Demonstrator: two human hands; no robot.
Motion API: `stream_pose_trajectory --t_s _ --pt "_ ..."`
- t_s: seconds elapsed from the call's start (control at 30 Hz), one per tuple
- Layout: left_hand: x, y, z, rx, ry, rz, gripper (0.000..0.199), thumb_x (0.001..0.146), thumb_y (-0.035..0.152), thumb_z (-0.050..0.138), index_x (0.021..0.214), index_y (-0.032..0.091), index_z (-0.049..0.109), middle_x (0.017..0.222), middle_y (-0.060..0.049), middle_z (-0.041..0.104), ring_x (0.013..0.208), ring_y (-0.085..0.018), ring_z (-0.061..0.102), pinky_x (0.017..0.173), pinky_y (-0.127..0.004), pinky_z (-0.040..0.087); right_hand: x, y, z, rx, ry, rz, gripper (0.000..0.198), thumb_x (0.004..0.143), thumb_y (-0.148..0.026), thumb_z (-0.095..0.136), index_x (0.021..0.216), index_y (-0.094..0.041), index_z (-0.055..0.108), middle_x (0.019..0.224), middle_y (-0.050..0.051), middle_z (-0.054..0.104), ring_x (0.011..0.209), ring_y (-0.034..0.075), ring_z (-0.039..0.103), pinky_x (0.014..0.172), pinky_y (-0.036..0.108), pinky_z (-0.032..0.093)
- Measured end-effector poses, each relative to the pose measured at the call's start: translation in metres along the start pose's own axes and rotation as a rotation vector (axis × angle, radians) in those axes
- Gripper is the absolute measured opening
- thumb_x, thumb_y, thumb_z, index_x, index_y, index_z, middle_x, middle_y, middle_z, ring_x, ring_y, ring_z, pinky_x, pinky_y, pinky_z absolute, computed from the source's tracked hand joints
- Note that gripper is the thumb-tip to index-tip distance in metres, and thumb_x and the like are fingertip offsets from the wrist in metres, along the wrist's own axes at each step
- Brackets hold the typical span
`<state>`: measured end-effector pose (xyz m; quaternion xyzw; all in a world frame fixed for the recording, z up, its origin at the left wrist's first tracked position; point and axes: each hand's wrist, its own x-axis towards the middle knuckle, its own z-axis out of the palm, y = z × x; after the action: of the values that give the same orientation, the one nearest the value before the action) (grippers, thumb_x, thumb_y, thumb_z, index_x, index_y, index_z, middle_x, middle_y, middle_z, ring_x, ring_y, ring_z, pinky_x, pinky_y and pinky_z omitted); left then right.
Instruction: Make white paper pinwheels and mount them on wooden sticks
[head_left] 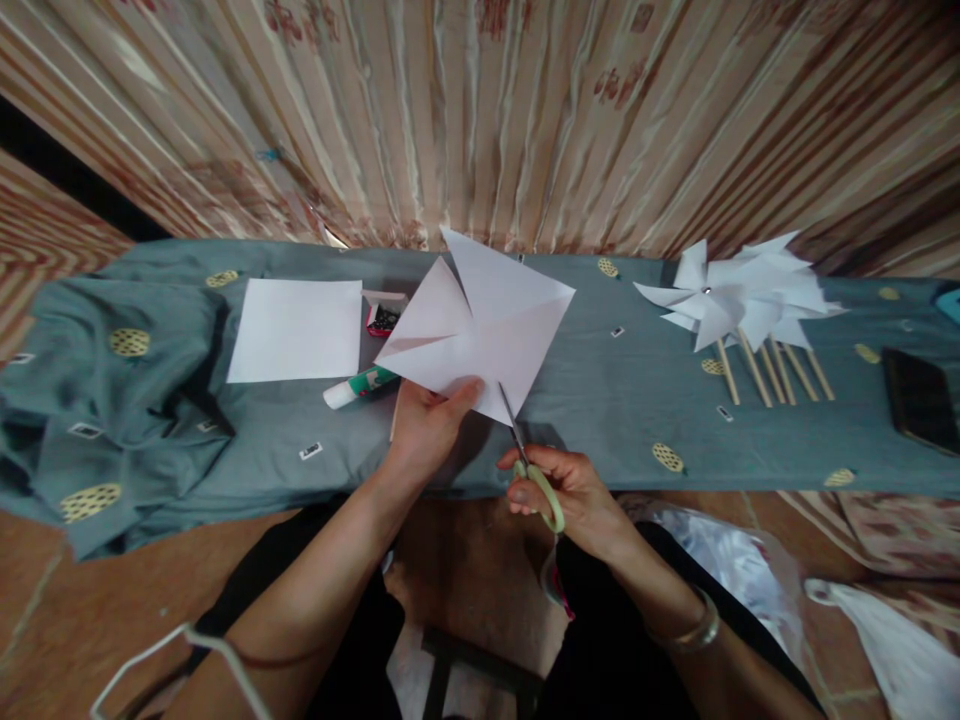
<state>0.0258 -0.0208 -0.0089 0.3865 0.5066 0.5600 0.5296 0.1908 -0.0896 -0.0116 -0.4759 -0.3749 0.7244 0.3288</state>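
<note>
Striped curtains (pixel 487 130) hang behind a long tabletop (pixel 577 440) draped in grey-green, pineapple-patterned cloth. At left lies bunched fabric, then a plain white sheet (pixel 296 330); right of it sit a small box (pixel 384 317) and a glue stick (pixel 345 390). Mid-scene, the left hand (pixel 427 425) pinches the slit paper square (pixel 517 310) at its near edge, thumb on top, the other fingers mostly hidden. It looks light and thin, likely to crease or tear at its slits, so the uncut margin seems the safest hold. Just right, the right hand's (pixel 570 490) fingers are curled around the scissors (pixel 553 508), whose blades meet the paper's near corner. Farther right lie white pinwheels (pixel 750 290) on sticks, then a dark phone (pixel 922 400).
</note>
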Motion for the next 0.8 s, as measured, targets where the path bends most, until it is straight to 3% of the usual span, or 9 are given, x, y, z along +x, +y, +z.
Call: stream_pose_trajectory --t_s 0.2,0.4,0.8 --pt "-0.0001 -0.0032 -0.0016 0.045 -0.010 -0.001 0.028 0.065 0.031 0.075 0.086 0.015 0.067 0.096 -0.009 0.074 0.088 -0.024 0.069 0.083 -0.035 0.055 -0.0001 -0.0017 0.0008 0.017 0.012 0.000 0.048 0.058 -0.048 0.089 0.088 -0.019 0.067 0.057 -0.006 0.064 0.050 0.008 0.056 0.051 0.021 0.045" --pt "-0.0050 -0.0043 -0.0007 0.152 -0.045 0.023 0.031 0.065 0.031 0.075 0.090 0.014 0.068 0.096 -0.009 0.073 0.087 -0.024 0.067 0.081 -0.034 0.054 0.0010 -0.0005 -0.0013 0.006 0.026 -0.021 0.050 0.056 -0.049 0.090 0.089 -0.018 0.068 0.060 -0.005 0.065 0.054 0.008 0.057 0.053 0.020 0.045" --pt "-0.0058 -0.0034 0.0011 0.109 -0.036 0.015 0.031 0.064 0.030 0.075 0.089 0.015 0.068 0.092 -0.007 0.072 0.083 -0.022 0.067 0.080 -0.034 0.055 0.0011 -0.0052 0.0038 0.022 0.071 -0.005 0.047 0.056 -0.049 0.090 0.083 -0.019 0.067 0.055 -0.006 0.064 0.048 0.008 0.054 0.049 0.022 0.043"
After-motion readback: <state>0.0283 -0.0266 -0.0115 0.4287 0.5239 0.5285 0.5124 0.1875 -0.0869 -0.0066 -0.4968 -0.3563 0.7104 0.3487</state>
